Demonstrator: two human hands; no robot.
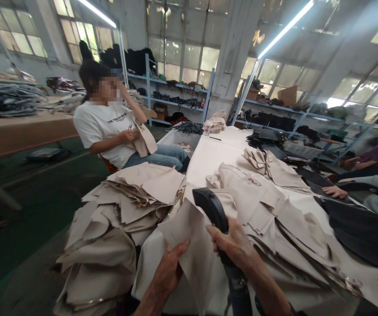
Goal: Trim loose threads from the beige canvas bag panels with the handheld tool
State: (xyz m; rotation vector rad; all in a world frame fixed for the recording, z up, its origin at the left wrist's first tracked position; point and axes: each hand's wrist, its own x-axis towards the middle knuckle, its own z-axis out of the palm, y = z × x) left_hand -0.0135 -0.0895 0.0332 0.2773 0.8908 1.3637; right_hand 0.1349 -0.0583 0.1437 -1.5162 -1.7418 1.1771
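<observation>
My left hand (169, 267) pinches the edge of a beige fabric or leather piece (187, 226), which stands raised over the table in front of me. My right hand (235, 243) is wrapped around a black handheld tool (211, 206) with a curved, blunt head; its thick dark lower part runs down toward me. The tool's head is at the upper right edge of the piece; I cannot tell whether they touch. A tall stack of beige pieces (110, 245) lies to the left, some with metal fittings. Another spread pile of beige pieces (274, 215) lies on the right.
Across the white table (205, 160), a seated person (110, 127) holds a beige piece. At right, another person's hand (335, 192) rests near black pieces (363, 232). A folded beige bundle (214, 123) sits at the table's far end. Blue shelves (176, 94) line the wall.
</observation>
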